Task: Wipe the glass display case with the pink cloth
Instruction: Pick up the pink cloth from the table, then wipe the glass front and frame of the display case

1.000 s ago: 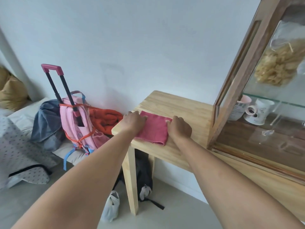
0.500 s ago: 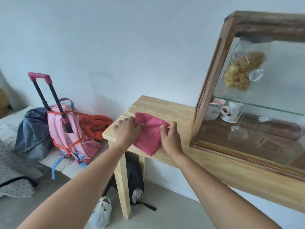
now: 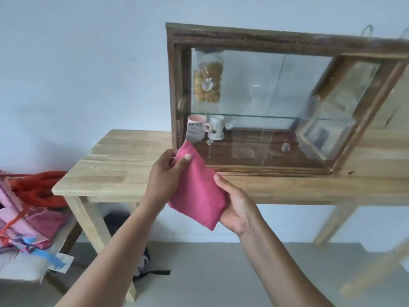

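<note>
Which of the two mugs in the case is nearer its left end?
The pink mug with the printed label; the white mug stands just right of it.

Soft matt pink cloth (image 3: 199,191) with a fine nap, display case (image 3: 265,39) framed in dark rough-grained wood, its glass panes (image 3: 254,89) glossy and reflective, counter (image 3: 124,160) of pale smooth matt wood, shiny clear plastic bag (image 3: 208,78), smooth mugs (image 3: 195,129)
</note>
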`<action>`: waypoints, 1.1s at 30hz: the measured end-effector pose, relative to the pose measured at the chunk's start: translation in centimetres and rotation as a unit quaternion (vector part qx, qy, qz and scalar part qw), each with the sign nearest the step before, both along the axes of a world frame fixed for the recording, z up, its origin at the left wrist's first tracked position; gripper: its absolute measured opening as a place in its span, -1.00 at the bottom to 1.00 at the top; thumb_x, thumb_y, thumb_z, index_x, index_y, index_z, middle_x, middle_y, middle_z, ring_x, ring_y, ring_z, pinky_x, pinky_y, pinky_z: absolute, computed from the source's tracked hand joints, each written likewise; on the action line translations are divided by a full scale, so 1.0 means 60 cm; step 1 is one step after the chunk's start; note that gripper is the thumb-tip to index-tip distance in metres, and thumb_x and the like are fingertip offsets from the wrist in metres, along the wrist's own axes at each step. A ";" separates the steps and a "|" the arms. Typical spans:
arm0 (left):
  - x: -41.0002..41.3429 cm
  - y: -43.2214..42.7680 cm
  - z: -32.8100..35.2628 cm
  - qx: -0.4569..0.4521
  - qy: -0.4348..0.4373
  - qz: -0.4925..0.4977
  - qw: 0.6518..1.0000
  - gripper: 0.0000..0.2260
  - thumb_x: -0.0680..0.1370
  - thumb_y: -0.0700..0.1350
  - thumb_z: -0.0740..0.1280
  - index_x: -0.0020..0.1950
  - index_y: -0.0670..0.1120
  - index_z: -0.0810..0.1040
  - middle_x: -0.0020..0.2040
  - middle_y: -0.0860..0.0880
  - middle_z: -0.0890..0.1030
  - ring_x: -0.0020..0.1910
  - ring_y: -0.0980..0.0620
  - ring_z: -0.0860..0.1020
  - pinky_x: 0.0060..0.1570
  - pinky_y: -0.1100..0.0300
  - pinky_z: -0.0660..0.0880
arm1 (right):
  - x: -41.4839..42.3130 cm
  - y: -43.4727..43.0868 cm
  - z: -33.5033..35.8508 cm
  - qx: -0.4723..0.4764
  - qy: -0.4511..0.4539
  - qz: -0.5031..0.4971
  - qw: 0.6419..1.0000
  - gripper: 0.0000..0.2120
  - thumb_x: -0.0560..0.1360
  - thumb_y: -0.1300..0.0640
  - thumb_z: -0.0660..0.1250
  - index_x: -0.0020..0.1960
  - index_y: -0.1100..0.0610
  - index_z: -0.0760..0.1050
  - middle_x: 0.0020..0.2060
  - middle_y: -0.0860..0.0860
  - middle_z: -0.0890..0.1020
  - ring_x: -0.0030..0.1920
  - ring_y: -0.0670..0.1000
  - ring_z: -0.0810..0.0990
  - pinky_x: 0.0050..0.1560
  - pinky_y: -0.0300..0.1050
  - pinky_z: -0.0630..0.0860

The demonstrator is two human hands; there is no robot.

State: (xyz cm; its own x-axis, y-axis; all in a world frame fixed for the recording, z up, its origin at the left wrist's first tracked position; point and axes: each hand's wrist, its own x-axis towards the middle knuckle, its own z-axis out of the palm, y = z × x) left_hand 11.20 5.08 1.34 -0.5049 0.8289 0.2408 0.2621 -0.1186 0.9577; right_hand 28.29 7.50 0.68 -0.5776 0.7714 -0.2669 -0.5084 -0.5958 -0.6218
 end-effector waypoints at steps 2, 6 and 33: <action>0.041 0.023 0.002 -0.002 0.005 -0.015 1.000 -0.91 0.58 0.05 0.41 -0.06 0.07 0.61 -0.17 0.10 0.69 -0.22 0.24 0.60 -0.12 0.16 0.50 | 0.039 -0.001 -0.001 0.021 0.015 -0.021 0.999 -0.69 0.50 0.17 0.38 0.22 0.21 0.58 0.12 0.17 0.69 0.04 0.07 0.70 -0.02 0.00 0.66; 0.100 0.067 0.012 -0.020 0.014 -0.028 0.999 -0.84 0.53 0.09 0.46 0.01 0.06 0.61 -0.08 0.05 0.72 -0.05 0.04 0.67 0.10 -0.05 0.59 | 0.100 0.028 0.007 0.146 -0.047 -0.198 0.968 -0.86 0.53 0.14 0.41 0.02 0.20 0.64 0.02 0.16 0.70 0.00 0.11 0.67 0.05 0.07 0.62; -0.096 0.249 0.247 0.194 0.551 0.250 0.772 -0.43 0.66 -0.07 0.22 0.65 -0.02 0.12 0.66 -0.14 0.09 0.64 -0.19 0.05 0.49 -0.14 0.22 | 0.086 0.374 0.144 0.659 -0.550 -0.448 0.249 -0.58 0.67 -0.10 0.09 0.49 -0.07 0.40 0.45 0.07 0.43 0.43 0.15 0.33 0.20 0.14 0.30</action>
State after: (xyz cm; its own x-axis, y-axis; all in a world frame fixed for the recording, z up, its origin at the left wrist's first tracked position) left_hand 5.46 20.02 16.19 -0.0489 0.3533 0.9342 0.9985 0.0401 0.0371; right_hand 33.43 29.93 9.32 -0.1529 0.2943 0.9434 0.8400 0.5415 -0.0328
